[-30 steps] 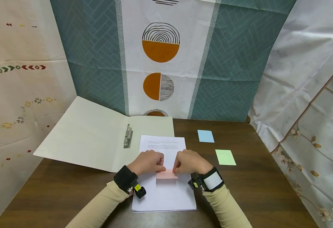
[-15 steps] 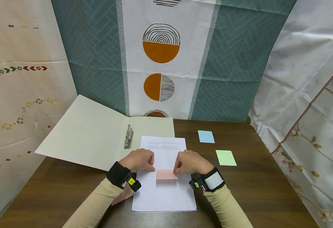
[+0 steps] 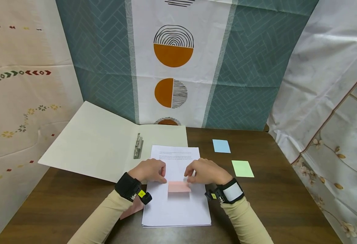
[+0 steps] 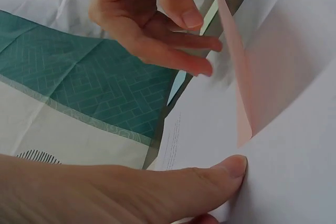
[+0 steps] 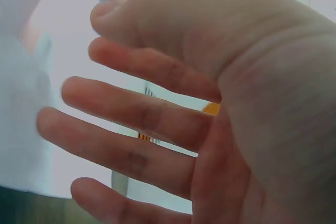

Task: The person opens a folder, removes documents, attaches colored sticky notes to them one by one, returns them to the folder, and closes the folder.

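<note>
A pink sticky note (image 3: 179,186) is on the middle of the top sheet of a paper stack (image 3: 176,213). Seen from the left wrist, the note (image 4: 239,77) lifts off the sheet along one long edge. My left hand (image 3: 149,170) lies just left of the note, thumb (image 4: 231,166) on the paper and fingers loosely bent, holding nothing. At the note's right end hovers my right hand (image 3: 207,171), its fingers (image 5: 105,135) spread and clear of the note. Printed lines run across the top of the sheet.
Behind and left lies an open white binder (image 3: 96,145) with a metal clip (image 3: 138,147). A blue sticky note (image 3: 221,146) and a green sticky note (image 3: 242,168) lie on the brown table (image 3: 276,203) to the right. A pink paper piece (image 3: 132,208) shows partly under the left forearm.
My left hand has let go of the note's left end and moved left. After that, my right hand has released the right end and drawn slightly right. The note stays on the sheet.
</note>
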`<state>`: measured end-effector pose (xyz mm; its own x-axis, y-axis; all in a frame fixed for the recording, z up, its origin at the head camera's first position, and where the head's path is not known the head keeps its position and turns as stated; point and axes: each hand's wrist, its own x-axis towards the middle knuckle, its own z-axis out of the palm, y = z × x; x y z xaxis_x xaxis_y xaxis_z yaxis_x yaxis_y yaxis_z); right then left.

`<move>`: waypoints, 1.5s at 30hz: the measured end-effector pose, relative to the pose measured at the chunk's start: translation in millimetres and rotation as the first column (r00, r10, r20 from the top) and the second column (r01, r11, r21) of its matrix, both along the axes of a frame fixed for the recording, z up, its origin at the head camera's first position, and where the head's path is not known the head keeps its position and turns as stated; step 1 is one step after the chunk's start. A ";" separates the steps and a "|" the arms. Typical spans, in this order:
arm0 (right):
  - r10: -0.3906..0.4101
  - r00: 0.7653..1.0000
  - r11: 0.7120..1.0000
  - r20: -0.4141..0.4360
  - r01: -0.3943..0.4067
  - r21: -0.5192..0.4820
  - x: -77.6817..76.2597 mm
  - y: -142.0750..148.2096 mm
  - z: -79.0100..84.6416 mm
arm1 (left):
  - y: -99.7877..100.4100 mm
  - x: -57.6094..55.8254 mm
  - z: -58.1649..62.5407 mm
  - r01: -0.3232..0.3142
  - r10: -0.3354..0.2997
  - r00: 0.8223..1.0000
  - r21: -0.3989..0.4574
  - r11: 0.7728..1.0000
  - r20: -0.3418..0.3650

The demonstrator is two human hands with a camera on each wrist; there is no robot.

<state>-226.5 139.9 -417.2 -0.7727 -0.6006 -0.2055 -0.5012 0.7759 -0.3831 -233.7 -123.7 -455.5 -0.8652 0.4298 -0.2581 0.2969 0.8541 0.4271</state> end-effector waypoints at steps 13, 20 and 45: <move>-0.068 0.993 0.996 -0.101 0.063 -0.059 -4.3 18.3 9.0 | -0.6 0.7 1.0 0.003 -0.003 1.000 0.006 1.000 -0.012; -0.088 0.984 0.995 -0.156 0.082 -0.049 -5.8 24.5 8.3 | -0.7 0.7 1.8 0.000 0.000 1.000 -0.001 1.000 -0.007; -0.199 0.948 0.979 -0.249 0.180 -0.094 -49.0 82.1 1.1 | 0.6 2.2 1.8 0.013 -0.013 1.000 0.000 1.000 -0.007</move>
